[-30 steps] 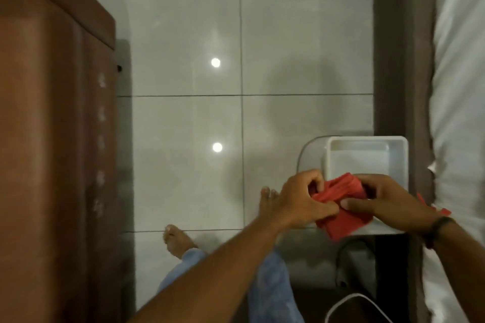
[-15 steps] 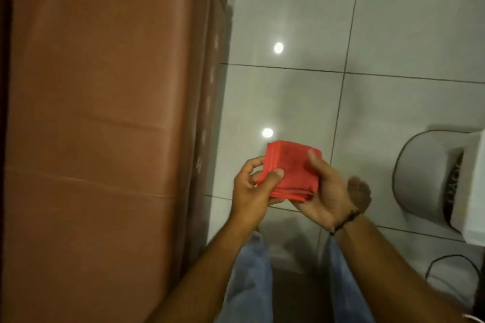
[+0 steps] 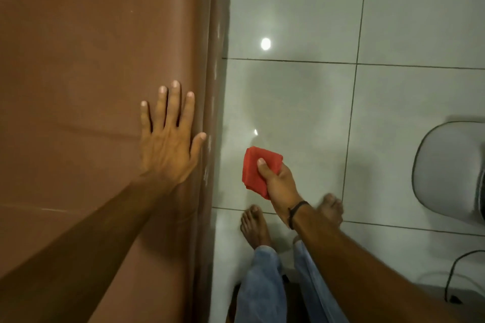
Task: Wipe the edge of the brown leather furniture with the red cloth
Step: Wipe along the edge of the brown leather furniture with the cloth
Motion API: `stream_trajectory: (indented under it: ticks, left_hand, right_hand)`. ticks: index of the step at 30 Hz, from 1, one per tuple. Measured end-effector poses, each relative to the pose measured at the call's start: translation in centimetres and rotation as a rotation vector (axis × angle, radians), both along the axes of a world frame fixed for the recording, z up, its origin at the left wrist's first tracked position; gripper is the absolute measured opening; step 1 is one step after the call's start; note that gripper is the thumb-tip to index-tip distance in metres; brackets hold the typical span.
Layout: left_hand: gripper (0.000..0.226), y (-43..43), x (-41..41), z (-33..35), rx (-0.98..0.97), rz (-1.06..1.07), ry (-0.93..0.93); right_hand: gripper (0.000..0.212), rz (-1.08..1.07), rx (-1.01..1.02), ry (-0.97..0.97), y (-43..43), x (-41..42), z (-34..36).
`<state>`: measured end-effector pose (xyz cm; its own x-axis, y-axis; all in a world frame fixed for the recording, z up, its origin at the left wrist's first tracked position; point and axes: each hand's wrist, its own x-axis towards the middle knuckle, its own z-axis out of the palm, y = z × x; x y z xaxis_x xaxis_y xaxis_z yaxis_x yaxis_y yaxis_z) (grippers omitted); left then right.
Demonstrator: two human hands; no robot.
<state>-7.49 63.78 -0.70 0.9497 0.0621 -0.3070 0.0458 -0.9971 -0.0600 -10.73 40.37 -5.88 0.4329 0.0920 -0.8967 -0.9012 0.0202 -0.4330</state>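
The brown leather furniture [image 3: 91, 47] fills the left half of the view, its right edge [image 3: 214, 86] running top to bottom beside the floor. My left hand [image 3: 169, 139] lies flat on its top near that edge, fingers spread, holding nothing. My right hand [image 3: 279, 186] grips the folded red cloth [image 3: 256, 173] over the floor, a short way right of the furniture's edge and apart from it.
Glossy grey floor tiles [image 3: 393, 21] lie right of the furniture. My bare feet [image 3: 254, 225] and jeans legs [image 3: 262, 283] stand close to the edge. A grey rounded object [image 3: 446, 170] sits at the far right, with a dark cable [image 3: 451, 278] below it.
My left hand let go of the cloth and moved onto the furniture top. The right hand alone now holds the folded cloth. The view has swung further left over the furniture.
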Motion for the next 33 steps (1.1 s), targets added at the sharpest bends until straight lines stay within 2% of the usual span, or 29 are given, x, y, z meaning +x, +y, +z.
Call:
stream_trajectory:
  ticks: [4, 10, 13, 16, 18, 20, 23, 26, 29, 31, 33]
  left_hand:
    - [0.072, 0.0, -0.3, -1.7, 0.07, -0.008, -0.032]
    - [0.072, 0.3, -0.9, -3.2, 0.078, -0.031, -0.122]
    - [0.072, 0.2, -0.7, -3.8, 0.099, -0.044, -0.155]
    - [0.072, 0.1, -0.9, -4.1, 0.088, -0.038, -0.177]
    - [0.072, 0.1, -0.9, -4.2, 0.1, -0.036, -0.184]
    - [0.071, 0.1, -0.9, -4.2, 0.108, -0.04, -0.186]
    - [0.072, 0.1, -1.0, -4.3, 0.094, -0.037, -0.185]
    - [0.071, 0.1, -1.1, -4.4, 0.088, -0.037, -0.192]
    - [0.071, 0.1, -1.0, -4.6, 0.08, -0.039, -0.202]
    - [0.071, 0.1, -1.1, -4.5, 0.075, -0.038, -0.206]
    - [0.071, 0.0, -1.1, -4.5, 0.084, -0.043, -0.199]
  right_hand:
    - [0.055, 0.045, -0.03, -0.092, 4.2, 1.6, -4.4]
    - [0.062, -0.13, 0.039, -0.19, 13.4, 4.6, -10.2]
    - [0.079, -0.078, 0.04, -0.311, 16.3, 4.8, -9.0]
    - [0.072, -0.035, 0.102, -0.387, 15.9, -0.2, -7.8]
    - [0.072, -0.061, 0.171, -0.329, 15.2, -6.0, -8.5]
    - [0.073, -0.17, 0.212, -0.162, 14.8, -10.4, -9.3]
    - [0.078, -0.205, 0.188, -0.004, 14.9, -10.8, -12.3]
    - [0.091, -0.168, 0.087, -0.079, 15.9, -4.2, -14.6]
    - [0.088, -0.136, 0.053, -0.232, 17.1, -0.1, -13.4]
    - [0.077, -0.128, 0.129, -0.343, 16.7, -3.1, -12.1]
    - [0.074, -0.148, 0.177, -0.31, 15.9, -9.4, -11.5]
